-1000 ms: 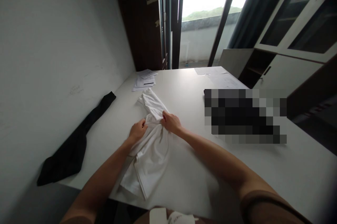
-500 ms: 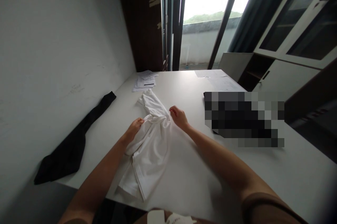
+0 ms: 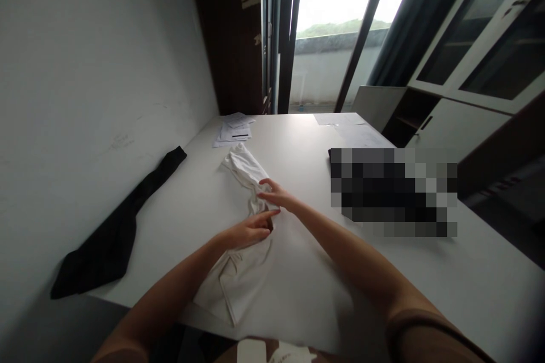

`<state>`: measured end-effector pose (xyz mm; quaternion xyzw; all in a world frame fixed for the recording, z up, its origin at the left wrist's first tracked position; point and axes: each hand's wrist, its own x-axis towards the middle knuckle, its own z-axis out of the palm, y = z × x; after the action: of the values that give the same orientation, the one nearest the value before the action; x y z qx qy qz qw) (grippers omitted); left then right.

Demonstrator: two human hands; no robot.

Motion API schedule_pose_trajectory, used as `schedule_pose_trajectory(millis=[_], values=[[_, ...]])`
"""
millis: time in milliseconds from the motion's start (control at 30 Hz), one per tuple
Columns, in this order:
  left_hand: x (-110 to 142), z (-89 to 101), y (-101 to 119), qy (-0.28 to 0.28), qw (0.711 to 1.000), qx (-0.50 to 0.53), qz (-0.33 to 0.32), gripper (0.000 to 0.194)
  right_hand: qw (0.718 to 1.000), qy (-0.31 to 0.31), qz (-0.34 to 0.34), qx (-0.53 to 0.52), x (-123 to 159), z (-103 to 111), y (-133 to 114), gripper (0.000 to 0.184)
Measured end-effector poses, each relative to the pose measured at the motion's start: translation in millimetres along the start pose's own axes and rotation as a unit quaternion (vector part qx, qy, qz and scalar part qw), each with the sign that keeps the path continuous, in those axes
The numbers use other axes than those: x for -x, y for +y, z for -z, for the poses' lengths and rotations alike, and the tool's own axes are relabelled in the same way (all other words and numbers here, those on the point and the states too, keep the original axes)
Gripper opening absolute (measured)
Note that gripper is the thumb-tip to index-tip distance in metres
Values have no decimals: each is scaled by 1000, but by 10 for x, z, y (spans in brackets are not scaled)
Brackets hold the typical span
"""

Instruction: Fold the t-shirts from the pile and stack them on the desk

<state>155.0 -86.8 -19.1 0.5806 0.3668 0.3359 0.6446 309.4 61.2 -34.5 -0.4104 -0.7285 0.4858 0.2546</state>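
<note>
A crumpled white garment (image 3: 240, 272) lies lengthwise on the white table (image 3: 306, 283), from the near edge toward the papers. My left hand (image 3: 249, 230) lies flat on its middle, fingers stretched out to the right. Just beyond it, my right hand (image 3: 276, 197) rests on the bunched part of the cloth with its fingers extended. Neither hand grips the fabric.
A black garment (image 3: 117, 232) lies along the wall at the table's left edge. Loose papers (image 3: 234, 130) sit at the far left corner, more sheets (image 3: 340, 120) at the far right. A blurred dark object (image 3: 394, 190) lies on the right. Cabinets stand on the right.
Both hands let go of the bunched cloth. My left hand moved right and flattened on the garment; my right hand opened, swung out to the right, and came back onto the bunch.
</note>
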Motion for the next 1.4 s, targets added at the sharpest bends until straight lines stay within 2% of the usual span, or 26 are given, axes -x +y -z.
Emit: schedule_pose_trajectory(millis=[67, 133, 200, 300, 367, 400, 467, 567, 667, 767, 867, 1000, 1067, 1167, 1233, 1300, 1400], values=[[2, -66, -3, -8, 997, -73, -18, 66, 996, 2, 22, 88, 1, 68, 13, 47], [13, -84, 21, 18, 983, -169, -67, 54, 986, 40, 41, 157, -4, 99, 34, 35], [21, -54, 46, 64, 961, -251, -97, 45, 981, 93, 44, 164, -36, 104, 62, 25], [5, 85, 30, 178, 935, -289, -103, 40, 988, 148, 7, 36, -134, 116, 93, 19], [-18, 219, -19, 224, 926, -290, -91, 42, 984, 157, -21, -79, -208, 169, 99, 23], [-29, 284, -48, 224, 924, -297, -83, 45, 979, 160, -30, -126, -241, 219, 102, 25], [-44, 379, -104, 187, 920, -337, -72, 49, 965, 183, -37, -186, -292, 374, 124, 30], [-58, 383, -150, 127, 885, -440, -82, 46, 944, 256, -47, -204, -320, 737, 263, 32], [-84, 266, -151, 119, 838, -525, -87, 39, 935, 323, -81, -124, -285, 1166, 541, 33], [-120, 176, -144, 137, 807, -569, -78, 39, 915, 372, -136, 71, -220, 1497, 826, 26], [-145, 193, -160, 160, 785, -596, -61, 38, 892, 347, -170, 236, -173, 1617, 964, 25], [-123, 366, -191, 168, 764, -622, -35, 21, 880, 295, -195, 316, -158, 1562, 941, 30], [-69, 525, -181, 164, 776, -609, -12, 26, 880, 281, -202, 326, -156, 1543, 918, 31], [78, 870, -125, 147, 809, -570, -6, 33, 878, 267, -215, 334, -161, 1573, 912, 31], [206, 1146, -84, 177, 806, -564, -16, 32, 882, 236, -221, 344, -180, 1599, 905, 31], [334, 1415, -66, 252, 773, -583, -5, 29, 891, 172, -218, 359, -208, 1589, 873, 31], [483, 1715, -103, 386, 699, -600, 53, 26, 900, 89, -198, 379, -239, 1475, 776, 27]])
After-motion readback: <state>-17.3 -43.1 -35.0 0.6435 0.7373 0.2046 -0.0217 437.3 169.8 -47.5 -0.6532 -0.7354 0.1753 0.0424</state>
